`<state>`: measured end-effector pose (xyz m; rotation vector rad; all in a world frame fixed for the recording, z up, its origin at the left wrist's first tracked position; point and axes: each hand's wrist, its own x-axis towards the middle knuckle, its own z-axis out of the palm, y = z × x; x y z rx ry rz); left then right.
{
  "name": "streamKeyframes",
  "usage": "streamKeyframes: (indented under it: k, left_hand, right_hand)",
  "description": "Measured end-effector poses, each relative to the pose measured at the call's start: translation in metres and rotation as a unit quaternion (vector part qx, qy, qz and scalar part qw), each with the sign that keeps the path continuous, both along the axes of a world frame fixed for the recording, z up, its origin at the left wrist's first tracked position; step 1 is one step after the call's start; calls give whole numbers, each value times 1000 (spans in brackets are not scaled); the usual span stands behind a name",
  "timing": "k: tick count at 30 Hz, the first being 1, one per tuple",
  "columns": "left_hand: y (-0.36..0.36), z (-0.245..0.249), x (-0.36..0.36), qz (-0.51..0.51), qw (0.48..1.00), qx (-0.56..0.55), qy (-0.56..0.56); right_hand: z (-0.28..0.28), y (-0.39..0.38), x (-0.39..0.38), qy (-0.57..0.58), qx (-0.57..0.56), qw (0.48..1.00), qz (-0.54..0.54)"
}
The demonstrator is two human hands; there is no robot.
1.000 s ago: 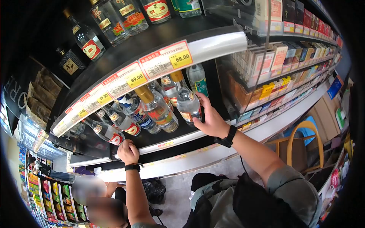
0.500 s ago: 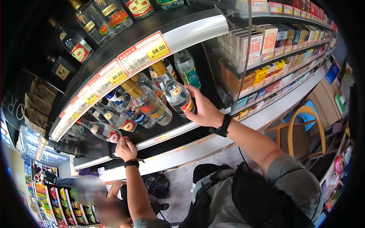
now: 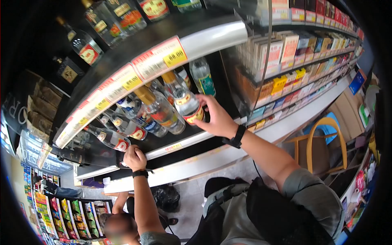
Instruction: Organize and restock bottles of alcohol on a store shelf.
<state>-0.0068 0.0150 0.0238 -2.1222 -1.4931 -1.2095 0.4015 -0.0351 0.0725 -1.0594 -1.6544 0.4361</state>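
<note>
My right hand (image 3: 218,118) is curled around the lower right side of a clear glass liquor bottle (image 3: 185,100) with a gold cap. Its thumb lies on the red and yellow label, and the other fingers reach behind the glass. To the right of that bottle stands another with a green label (image 3: 206,83). My left hand (image 3: 135,158) is closed at the shelf's front edge, touching or very near the base of a red-labelled bottle (image 3: 116,141); what its fingers grip is hidden. Between my hands stand a gold-capped bottle (image 3: 163,112) and a blue-labelled bottle (image 3: 149,122).
A curved shelf edge with price tags (image 3: 159,59) overhangs the bottles, with more liquor bottles (image 3: 87,51) above. Cigarette packs (image 3: 281,79) fill racks at right, beyond a clear panel. A wooden chair (image 3: 322,147) stands behind. Another person (image 3: 120,226) is below left.
The bottle in my right hand has moved slightly left along the shelf, closer to its neighbour. My left hand stays at the shelf edge. The view has shifted a little.
</note>
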Motion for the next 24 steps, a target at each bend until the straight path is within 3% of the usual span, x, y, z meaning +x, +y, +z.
streamKeyframes:
  k: [5,11,14,19,24]
  left_hand:
    - [0,8,5,-11,1000,4,-3]
    - [-3,7,7,-6,1000,10,-11]
    - [-1,7,7,3,1000,20,-5]
    - [-3,4,6,12,1000,2,-3]
    - [-2,7,7,11,1000,13,-3]
  right_hand:
    - [13,-4,0,-40,12,999,9]
    - [-2,-1,3,59,62,996,-10]
    - [-1,8,8,102,87,987,-89]
    - [32,30,20,17,153,968,-200]
    - [42,50,17,-1,41,974,-221]
